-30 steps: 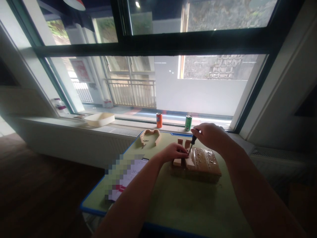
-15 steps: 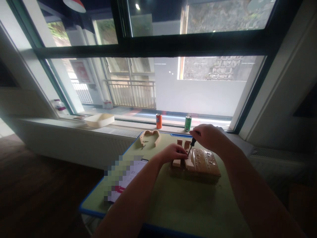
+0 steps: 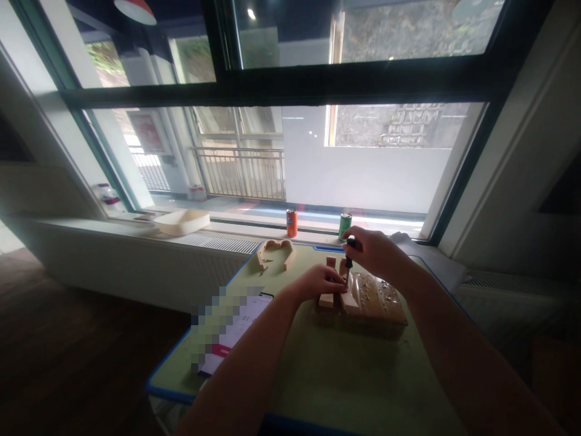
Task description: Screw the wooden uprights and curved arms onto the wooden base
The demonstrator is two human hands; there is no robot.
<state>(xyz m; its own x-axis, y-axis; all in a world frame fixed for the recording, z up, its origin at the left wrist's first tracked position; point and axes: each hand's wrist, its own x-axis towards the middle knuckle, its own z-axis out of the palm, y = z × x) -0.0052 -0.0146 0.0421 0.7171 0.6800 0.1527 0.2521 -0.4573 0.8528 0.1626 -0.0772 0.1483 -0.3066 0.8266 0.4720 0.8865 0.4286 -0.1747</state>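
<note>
Standing nearly upright near the surface's [image 3: 345,375] far edge, the screwdriver [image 3: 347,265] sits in the right hand's [image 3: 373,251] closed grip, tip down on the wooden pieces [image 3: 327,298], which the left hand [image 3: 319,282], just beside, seems to pinch.

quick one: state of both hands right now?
Left hand: closed on the wooden piece, pinning it to the table.
Right hand: closed around the screwdriver, tip pointing down at the wood.
</note>
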